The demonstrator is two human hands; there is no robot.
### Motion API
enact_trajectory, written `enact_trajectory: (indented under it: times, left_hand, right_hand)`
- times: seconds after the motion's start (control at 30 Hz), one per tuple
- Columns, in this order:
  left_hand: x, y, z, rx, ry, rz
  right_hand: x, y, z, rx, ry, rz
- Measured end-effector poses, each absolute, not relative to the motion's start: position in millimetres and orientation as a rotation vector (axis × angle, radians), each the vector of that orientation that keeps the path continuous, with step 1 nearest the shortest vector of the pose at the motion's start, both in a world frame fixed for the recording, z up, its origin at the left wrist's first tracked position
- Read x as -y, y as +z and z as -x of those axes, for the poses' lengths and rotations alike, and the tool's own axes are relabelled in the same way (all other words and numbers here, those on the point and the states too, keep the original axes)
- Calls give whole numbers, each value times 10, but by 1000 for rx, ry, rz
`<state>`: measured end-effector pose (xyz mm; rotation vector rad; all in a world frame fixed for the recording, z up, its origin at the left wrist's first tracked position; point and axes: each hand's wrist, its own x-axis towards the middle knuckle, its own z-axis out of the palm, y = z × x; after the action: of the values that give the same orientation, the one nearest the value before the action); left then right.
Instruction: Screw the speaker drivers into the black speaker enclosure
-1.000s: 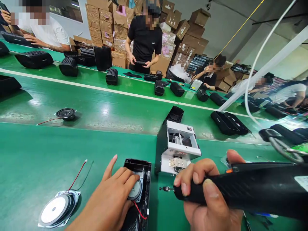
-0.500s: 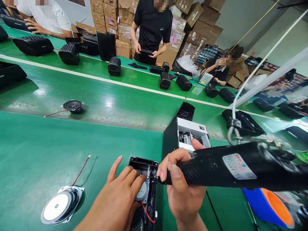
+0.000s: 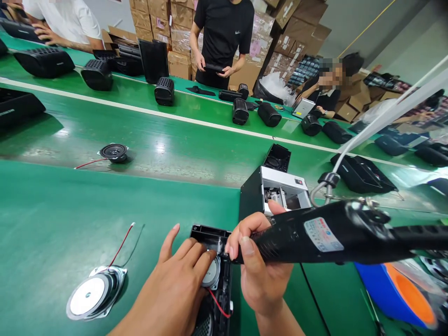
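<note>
Right hand [image 3: 261, 275], grip closed round the black electric screwdriver [image 3: 325, 235], whose white label with red mark is too small to read; its tip sits at the top edge of the open black speaker housing [image 3: 214, 242], low centre on the green surface [image 3: 52, 219]. Left hand [image 3: 175, 289], fingers spread flat, grip open, presses the small round driver [image 3: 211, 275] seated in that housing. Count: 2 loose speaker drivers, one silver [image 3: 94, 294] beside the left hand, one black [image 3: 114, 152] well apart; 1 white screw feeder box [image 3: 280, 189] just behind the housing
</note>
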<state>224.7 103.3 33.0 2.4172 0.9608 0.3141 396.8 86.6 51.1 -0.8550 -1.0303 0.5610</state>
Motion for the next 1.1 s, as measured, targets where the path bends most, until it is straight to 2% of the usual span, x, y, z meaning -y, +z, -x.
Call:
enact_trajectory:
  times: [1.1]
  left_hand:
    - [-1058, 323, -2313, -1023, 269, -2462]
  right_hand:
    - [-912, 161, -4071, 1109, 668, 918]
